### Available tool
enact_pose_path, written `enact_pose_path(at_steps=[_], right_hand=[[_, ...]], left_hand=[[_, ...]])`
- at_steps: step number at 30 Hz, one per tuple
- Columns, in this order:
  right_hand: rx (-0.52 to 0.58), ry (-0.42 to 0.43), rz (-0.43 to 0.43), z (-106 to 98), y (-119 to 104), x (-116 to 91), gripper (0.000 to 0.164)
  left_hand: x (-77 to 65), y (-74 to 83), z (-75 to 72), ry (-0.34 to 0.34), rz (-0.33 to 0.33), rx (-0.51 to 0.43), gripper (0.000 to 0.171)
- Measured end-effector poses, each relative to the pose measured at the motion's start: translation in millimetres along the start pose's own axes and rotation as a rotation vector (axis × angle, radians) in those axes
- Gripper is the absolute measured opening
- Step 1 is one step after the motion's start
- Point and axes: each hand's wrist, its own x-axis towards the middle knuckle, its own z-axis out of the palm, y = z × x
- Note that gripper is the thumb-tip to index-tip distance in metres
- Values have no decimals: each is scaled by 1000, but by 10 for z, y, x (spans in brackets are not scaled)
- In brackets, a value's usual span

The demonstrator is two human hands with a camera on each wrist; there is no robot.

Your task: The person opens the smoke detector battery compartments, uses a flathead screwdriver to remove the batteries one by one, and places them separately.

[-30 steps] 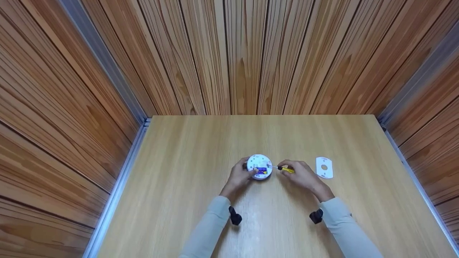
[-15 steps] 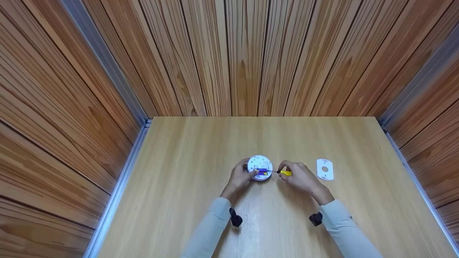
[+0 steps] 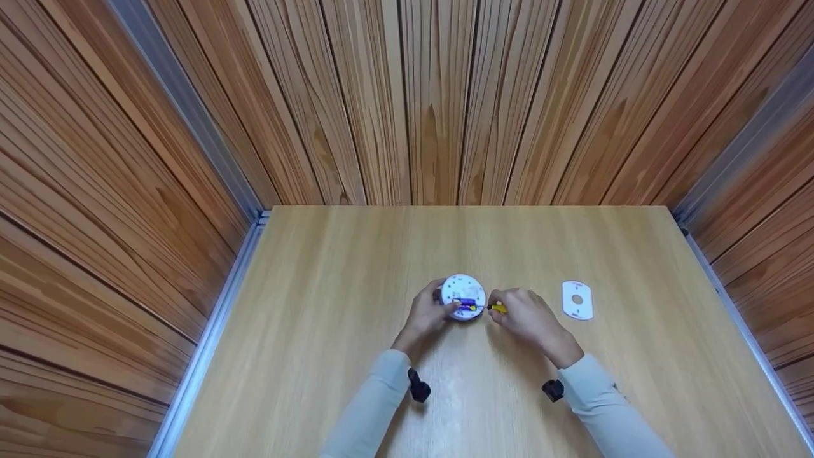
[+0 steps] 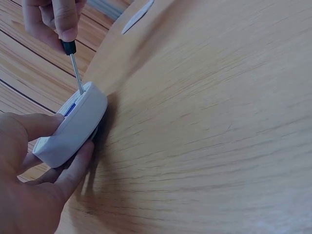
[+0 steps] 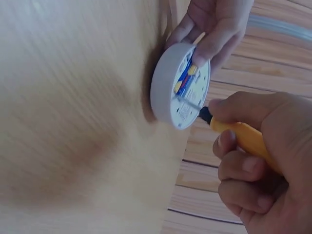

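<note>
My left hand [image 3: 423, 315] holds a round white battery-powered device [image 3: 459, 284], smoke-detector-like, tilted just above the table. The thumb lies on its open face by the battery bay, with fingers underneath, as the left wrist view shows. Blue and yellow batteries [image 5: 184, 78] sit side by side in the bay. In my right hand [image 3: 526, 316] is a screwdriver [image 5: 249, 140] with a yellow handle and black collar, gripped by thumb and curled fingers. Its metal shaft [image 4: 75, 70] reaches into the bay, the tip at the batteries' end. Whether the tip touches a battery cannot be told.
A flat white plate [image 3: 577, 312] with a round hole lies on the wooden table [image 3: 356, 267], right of my right hand. Wood-panelled walls [image 3: 432, 102] enclose the table at the back and sides. A black camera is on each wrist.
The screwdriver has shifted slightly down and left, its tip going from the device's right edge to the batteries' end. My right hand follows it closer. The left hand barely moves.
</note>
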Motion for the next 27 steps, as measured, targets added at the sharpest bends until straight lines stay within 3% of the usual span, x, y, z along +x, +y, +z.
enact_pose_path(at_steps=[8,15,27], right_hand=[[31,-46,36,-7,-32,38,21],[82,-54,29,-10,27,50,18],[202,-82,98,-35,136,57,18]], left_hand=[[-1,3,-17,3,-21,-8,61],[-8,-4,-26,3,11,-2,60],[-1,-18,-22,3,-48,-27,62]])
